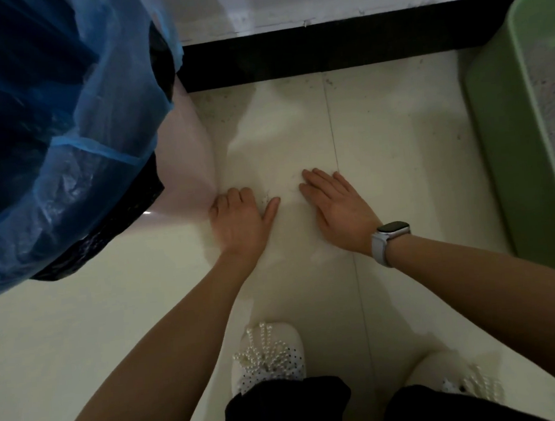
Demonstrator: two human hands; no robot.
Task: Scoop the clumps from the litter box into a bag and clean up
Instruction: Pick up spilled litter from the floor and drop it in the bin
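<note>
My left hand (237, 218) curls on the floor tile (395, 129) beside the bin (184, 170). My right hand (338, 206) lies flat, fingers straight, well apart from the green litter box (508, 148).

I see only part of the green box (508, 148); the right edge cuts it off. My left hand (237, 219) hides its fingertips. The specks (268, 196) are too small to tell.

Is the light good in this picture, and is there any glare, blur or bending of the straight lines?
Head view: dim light, and the hands shadow the floor tiles; one small glare spot on the bin beside the left hand; the black baseboard curves from the wide lens; the green litter box looks soft at the edge.
</note>
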